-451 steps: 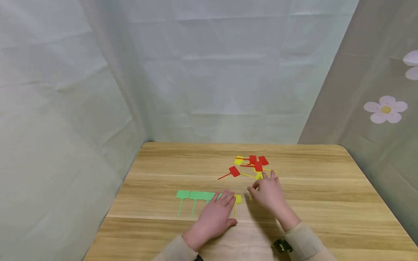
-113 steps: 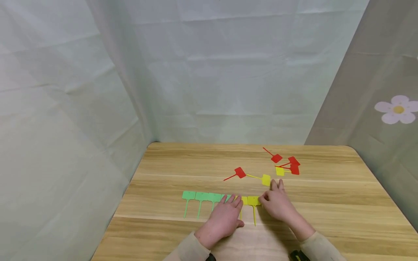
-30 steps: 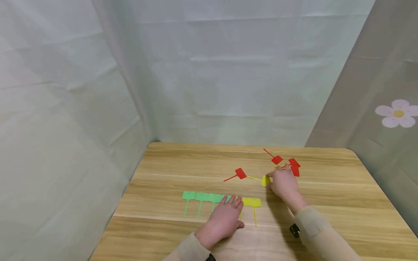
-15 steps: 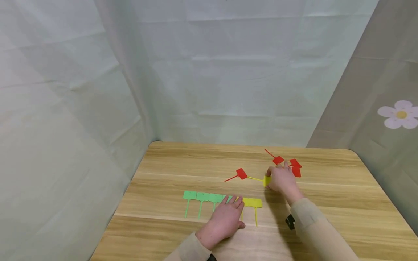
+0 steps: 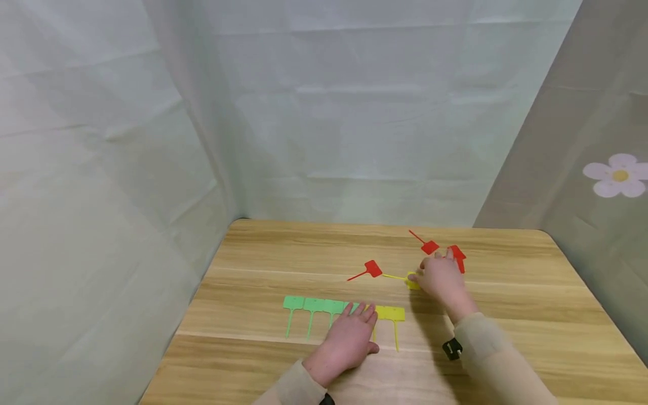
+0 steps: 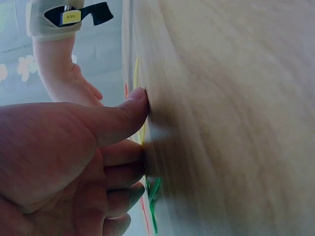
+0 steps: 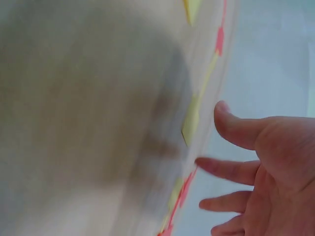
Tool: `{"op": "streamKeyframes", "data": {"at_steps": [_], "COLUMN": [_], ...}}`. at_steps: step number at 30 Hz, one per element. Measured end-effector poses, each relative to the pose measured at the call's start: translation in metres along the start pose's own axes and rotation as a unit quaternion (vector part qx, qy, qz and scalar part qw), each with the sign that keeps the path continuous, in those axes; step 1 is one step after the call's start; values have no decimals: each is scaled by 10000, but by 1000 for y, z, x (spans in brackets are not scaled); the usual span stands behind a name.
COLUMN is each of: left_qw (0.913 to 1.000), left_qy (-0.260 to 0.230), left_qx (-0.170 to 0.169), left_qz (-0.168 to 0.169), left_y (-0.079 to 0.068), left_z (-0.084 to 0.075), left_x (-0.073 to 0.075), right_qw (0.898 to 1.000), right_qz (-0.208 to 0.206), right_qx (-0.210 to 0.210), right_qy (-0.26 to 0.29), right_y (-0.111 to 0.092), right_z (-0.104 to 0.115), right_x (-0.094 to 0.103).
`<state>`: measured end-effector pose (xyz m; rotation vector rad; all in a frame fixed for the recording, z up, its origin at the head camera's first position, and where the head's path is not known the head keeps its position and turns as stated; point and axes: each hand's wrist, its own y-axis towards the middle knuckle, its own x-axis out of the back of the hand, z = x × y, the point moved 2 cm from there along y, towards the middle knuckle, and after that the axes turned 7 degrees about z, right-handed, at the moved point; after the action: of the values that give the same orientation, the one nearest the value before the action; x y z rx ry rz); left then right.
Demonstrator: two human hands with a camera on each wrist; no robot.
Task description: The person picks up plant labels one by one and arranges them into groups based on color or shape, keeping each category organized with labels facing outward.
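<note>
Tags [image 5: 333, 306], rectangular, slim-stemmed, partly under left grip [image 5: 349, 338]; tabletop [image 5: 521, 304] wood-grained.

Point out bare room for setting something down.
Bare wood-grain table lies between the beige right sleeve and the right edge, and at back left, behind the flat green stemmed tags. It is crowded around the right hand, with flat red stemmed tags and flat yellow stemmed tags, and along the tag row under the left hand.
</note>
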<state>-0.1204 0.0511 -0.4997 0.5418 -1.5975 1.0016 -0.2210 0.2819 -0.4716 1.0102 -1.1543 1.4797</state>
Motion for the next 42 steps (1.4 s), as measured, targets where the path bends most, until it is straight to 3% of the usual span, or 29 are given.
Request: {"op": "streamKeyframes", "data": {"at_steps": [7,25,32,42], "left_qw": [10000,9999,9998,10000], "left_qy": [-14,53,95,33], "left_qx": [13,-24,-24,17], "left_qz": [-45,-93,-158,-53], "left_y": [-1,-5,-5,-3], "left_z": [1,-3,-4,-5], "left_x": [0,0,1,0], "right_qw": [9983,9983,9990,9988], "right_qz": [172,20,-80,219], "right_qx": [-467,-578,-295,101], "right_qy": [-300,118,335,424], "right_y": [-5,-9,-3,2], "right_z": [12,9,0,-7], "right_x": [-14,-15,-14,-12]}}
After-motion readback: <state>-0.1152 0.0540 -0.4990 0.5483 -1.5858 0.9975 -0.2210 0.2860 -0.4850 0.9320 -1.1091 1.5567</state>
